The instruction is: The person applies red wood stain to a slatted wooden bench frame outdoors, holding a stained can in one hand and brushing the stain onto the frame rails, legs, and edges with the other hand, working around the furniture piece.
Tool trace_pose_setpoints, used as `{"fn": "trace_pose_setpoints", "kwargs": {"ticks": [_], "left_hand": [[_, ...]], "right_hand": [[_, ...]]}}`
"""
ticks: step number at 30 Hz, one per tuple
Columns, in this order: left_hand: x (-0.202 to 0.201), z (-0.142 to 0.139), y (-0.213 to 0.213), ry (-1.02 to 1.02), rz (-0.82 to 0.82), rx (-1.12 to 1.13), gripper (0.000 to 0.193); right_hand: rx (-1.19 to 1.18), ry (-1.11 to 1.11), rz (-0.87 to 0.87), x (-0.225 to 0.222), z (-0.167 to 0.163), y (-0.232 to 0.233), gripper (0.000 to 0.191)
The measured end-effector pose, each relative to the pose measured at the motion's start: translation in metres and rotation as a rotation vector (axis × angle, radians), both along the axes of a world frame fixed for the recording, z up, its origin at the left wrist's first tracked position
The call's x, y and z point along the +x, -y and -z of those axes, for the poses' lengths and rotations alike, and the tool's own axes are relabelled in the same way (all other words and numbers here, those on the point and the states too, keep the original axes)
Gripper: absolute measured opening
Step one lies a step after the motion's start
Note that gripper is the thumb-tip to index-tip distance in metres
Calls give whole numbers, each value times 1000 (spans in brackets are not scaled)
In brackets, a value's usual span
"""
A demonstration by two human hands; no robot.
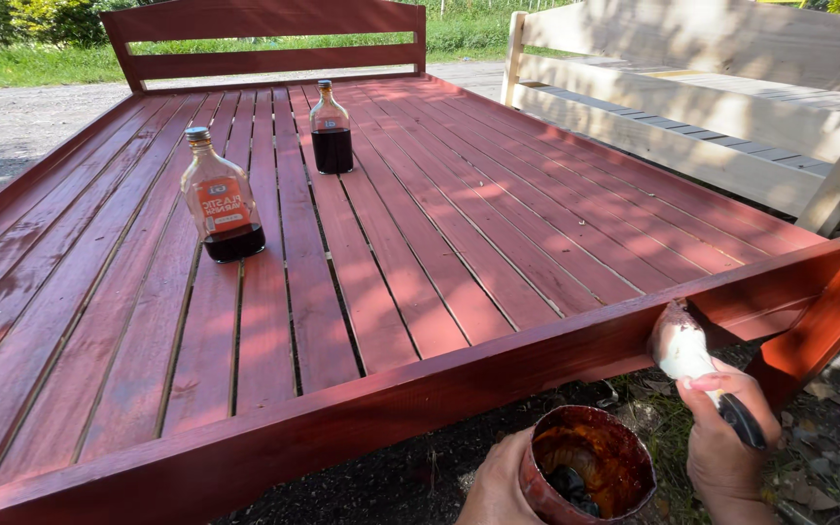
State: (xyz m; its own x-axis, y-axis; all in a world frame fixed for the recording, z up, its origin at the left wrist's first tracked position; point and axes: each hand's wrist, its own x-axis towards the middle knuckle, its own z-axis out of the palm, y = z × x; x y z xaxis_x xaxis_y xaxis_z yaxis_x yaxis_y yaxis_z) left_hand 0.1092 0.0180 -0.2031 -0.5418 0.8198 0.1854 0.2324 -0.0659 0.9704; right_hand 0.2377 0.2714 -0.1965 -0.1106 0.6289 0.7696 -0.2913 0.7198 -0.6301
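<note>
My right hand point(726, 442) grips a paintbrush point(684, 347) by its dark handle, and the pale, stained bristles press against the outer face of the red-brown bed frame's front rail point(420, 389). Just below the rail, my left hand point(493, 486) holds a small round tin point(585, 467). The tin is stained orange-brown inside, with dark liquid at its bottom.
Two glass bottles stand on the stained slats: a labelled one point(222, 197) at left with a little dark liquid, another point(331, 128) farther back about half full. An unpainted pale wooden frame point(692, 107) stands at right. Gravel, dirt and grass surround the bed.
</note>
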Motion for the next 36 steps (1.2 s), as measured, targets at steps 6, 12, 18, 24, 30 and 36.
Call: {"fn": "trace_pose_setpoints", "kwargs": {"ticks": [6, 12, 18, 24, 30, 36], "left_hand": [[8, -44, 100, 313, 95, 132, 111], [3, -74, 158, 395, 106, 149, 107], [-9, -60, 146, 415, 26, 172, 105], [-10, -5, 85, 333, 1, 249, 109], [-5, 32, -31, 269, -57, 60, 106], [9, 40, -140, 158, -15, -8, 114]], "right_hand": [[-35, 104, -52, -14, -25, 109, 16], [77, 236, -22, -18, -45, 184, 17], [8, 182, -363, 0, -32, 167, 18], [-179, 112, -522, 30, -9, 40, 16], [-368, -36, -384, 62, 13, -113, 14], [-443, 41, -369, 76, 18, -219, 10]]}}
